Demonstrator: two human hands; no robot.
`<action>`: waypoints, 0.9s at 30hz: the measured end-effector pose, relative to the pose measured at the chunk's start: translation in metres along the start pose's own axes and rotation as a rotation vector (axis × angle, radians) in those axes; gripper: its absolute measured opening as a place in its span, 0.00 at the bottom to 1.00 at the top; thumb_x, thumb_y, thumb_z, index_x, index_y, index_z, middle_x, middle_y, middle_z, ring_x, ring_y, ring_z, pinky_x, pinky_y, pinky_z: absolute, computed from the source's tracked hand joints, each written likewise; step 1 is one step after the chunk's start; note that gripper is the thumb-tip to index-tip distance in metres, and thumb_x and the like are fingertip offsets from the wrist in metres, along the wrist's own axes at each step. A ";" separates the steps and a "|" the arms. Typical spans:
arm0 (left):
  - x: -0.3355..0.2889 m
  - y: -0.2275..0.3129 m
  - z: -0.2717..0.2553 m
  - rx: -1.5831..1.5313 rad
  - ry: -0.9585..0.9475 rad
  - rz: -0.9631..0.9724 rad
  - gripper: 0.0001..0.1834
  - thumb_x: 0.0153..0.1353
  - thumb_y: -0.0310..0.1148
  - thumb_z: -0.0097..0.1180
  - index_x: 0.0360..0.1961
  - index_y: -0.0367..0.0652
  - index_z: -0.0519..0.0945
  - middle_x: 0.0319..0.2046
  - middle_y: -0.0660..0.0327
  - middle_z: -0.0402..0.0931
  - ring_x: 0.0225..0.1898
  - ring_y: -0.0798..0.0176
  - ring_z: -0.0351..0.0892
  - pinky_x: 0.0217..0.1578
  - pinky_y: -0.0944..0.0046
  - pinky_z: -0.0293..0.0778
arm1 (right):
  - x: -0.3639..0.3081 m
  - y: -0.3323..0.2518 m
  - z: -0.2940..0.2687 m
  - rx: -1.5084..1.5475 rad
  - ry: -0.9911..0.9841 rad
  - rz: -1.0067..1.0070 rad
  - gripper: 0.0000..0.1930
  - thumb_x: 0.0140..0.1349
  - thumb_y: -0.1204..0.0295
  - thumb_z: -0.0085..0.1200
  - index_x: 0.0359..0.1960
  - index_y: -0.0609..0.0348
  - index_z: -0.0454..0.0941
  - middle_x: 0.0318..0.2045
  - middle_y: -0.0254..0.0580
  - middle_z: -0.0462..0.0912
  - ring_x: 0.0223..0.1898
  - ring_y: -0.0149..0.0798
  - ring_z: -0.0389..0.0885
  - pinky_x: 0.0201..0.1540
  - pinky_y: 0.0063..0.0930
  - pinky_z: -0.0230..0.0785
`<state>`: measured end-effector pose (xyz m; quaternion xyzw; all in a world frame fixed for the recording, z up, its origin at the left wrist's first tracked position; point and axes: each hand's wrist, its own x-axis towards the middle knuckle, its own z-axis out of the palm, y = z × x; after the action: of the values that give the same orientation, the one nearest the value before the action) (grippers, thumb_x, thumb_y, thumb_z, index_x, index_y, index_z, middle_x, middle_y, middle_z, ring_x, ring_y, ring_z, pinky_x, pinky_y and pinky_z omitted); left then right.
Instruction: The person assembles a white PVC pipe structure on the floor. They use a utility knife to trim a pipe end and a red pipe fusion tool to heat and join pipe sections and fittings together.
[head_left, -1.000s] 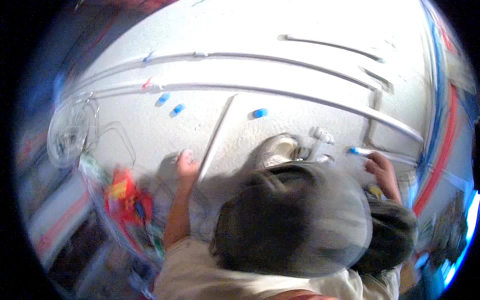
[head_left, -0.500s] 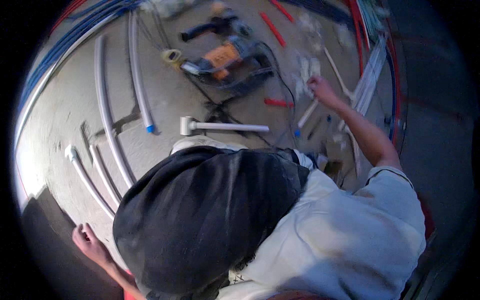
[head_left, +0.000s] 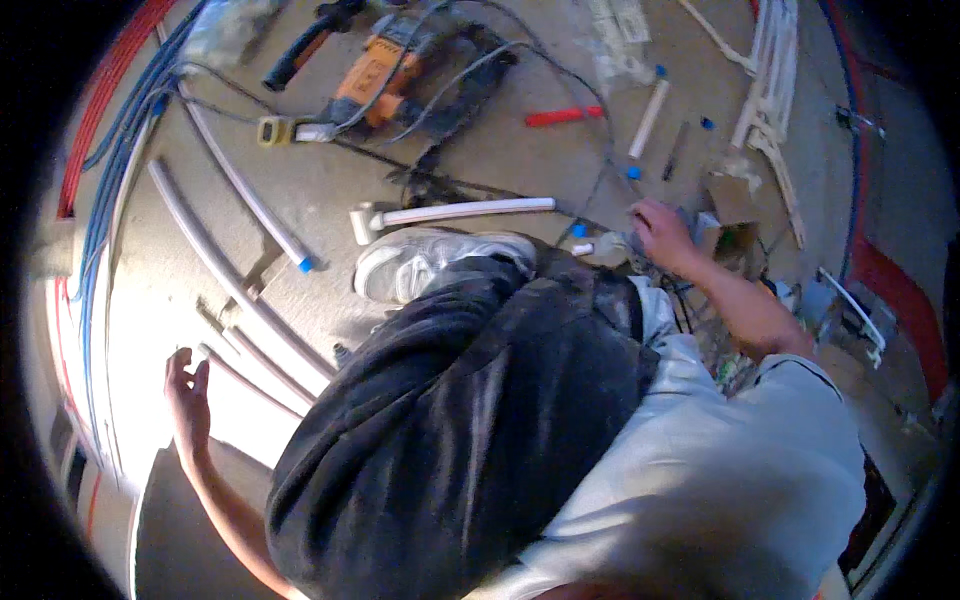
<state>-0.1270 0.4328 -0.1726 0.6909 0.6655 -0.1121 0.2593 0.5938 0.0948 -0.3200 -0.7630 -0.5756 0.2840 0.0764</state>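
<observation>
My left hand [head_left: 188, 392] is raised at the left, fingers bent and apart with nothing in them. It is beside the end of a thin white pipe [head_left: 245, 378]. My right hand [head_left: 665, 236] hovers on the right, near an open cardboard box [head_left: 735, 197] and small fittings. Its fingers are curled together, and whatever may be in them is hidden. Between the hands, a white pipe with a tee fitting [head_left: 460, 210] lies just beyond my shoe [head_left: 405, 262].
An orange and black power drill [head_left: 375, 80] with a looping cord lies at the far middle. Long white pipes [head_left: 215, 250] and bundled blue pipes [head_left: 110, 230] run along the left. A red pipe piece [head_left: 565, 117] and white trunking strips [head_left: 770, 75] are at the far right.
My right hand has drawn back toward me, from the clear plastic bags to the cardboard box. My left hand has lifted away from my body, further forward. The whole view has shifted.
</observation>
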 end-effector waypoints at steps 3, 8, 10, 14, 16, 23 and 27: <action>-0.017 0.003 -0.004 0.021 0.016 -0.002 0.18 0.70 0.31 0.61 0.58 0.38 0.79 0.50 0.56 0.79 0.38 0.60 0.74 0.43 0.60 0.76 | 0.055 -0.071 0.019 0.155 0.039 -0.310 0.10 0.67 0.72 0.58 0.47 0.60 0.80 0.45 0.54 0.83 0.49 0.60 0.81 0.52 0.50 0.74; -0.059 0.004 -0.004 0.006 0.057 -0.172 0.21 0.71 0.34 0.60 0.62 0.38 0.78 0.51 0.53 0.81 0.41 0.60 0.78 0.45 0.56 0.78 | 0.170 -0.158 0.043 -0.006 -0.141 -0.565 0.17 0.63 0.74 0.59 0.54 0.59 0.80 0.50 0.53 0.82 0.53 0.55 0.81 0.55 0.45 0.75; -0.076 0.002 0.001 -0.047 0.070 -0.245 0.21 0.72 0.35 0.60 0.62 0.37 0.78 0.52 0.51 0.81 0.43 0.59 0.80 0.46 0.55 0.79 | 0.185 -0.197 0.063 -0.098 -0.127 -0.667 0.22 0.62 0.74 0.58 0.59 0.59 0.79 0.54 0.51 0.80 0.56 0.54 0.79 0.59 0.47 0.72; -0.104 -0.003 0.013 -0.124 0.047 -0.308 0.22 0.70 0.34 0.62 0.61 0.35 0.78 0.50 0.52 0.81 0.40 0.61 0.77 0.45 0.57 0.77 | 0.181 -0.226 0.083 -0.416 -0.088 -0.689 0.24 0.64 0.73 0.53 0.64 0.59 0.74 0.61 0.49 0.76 0.64 0.52 0.73 0.66 0.52 0.65; -0.113 -0.008 0.022 -0.143 0.035 -0.303 0.22 0.68 0.32 0.64 0.61 0.33 0.78 0.49 0.50 0.81 0.39 0.60 0.78 0.44 0.58 0.77 | 0.179 -0.222 0.084 -0.454 -0.075 -0.718 0.27 0.65 0.73 0.52 0.68 0.60 0.71 0.64 0.47 0.73 0.65 0.50 0.71 0.70 0.51 0.59; -0.114 -0.029 0.061 -0.269 0.026 -0.281 0.21 0.67 0.31 0.65 0.57 0.32 0.79 0.45 0.52 0.80 0.38 0.61 0.76 0.43 0.59 0.76 | 0.189 -0.205 0.079 -0.516 -0.091 -0.763 0.30 0.60 0.77 0.56 0.68 0.60 0.71 0.61 0.50 0.73 0.56 0.52 0.77 0.57 0.48 0.69; -0.100 -0.030 0.074 -0.315 0.043 -0.264 0.20 0.66 0.32 0.65 0.54 0.32 0.79 0.43 0.49 0.80 0.40 0.57 0.78 0.46 0.57 0.75 | 0.195 -0.186 0.069 -0.458 -0.284 -0.486 0.25 0.53 0.80 0.59 0.56 0.62 0.75 0.57 0.56 0.75 0.51 0.62 0.80 0.53 0.52 0.72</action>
<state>-0.1507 0.3081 -0.1911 0.5509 0.7648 -0.0249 0.3331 0.4363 0.3208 -0.3620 -0.5542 -0.7937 0.2246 -0.1119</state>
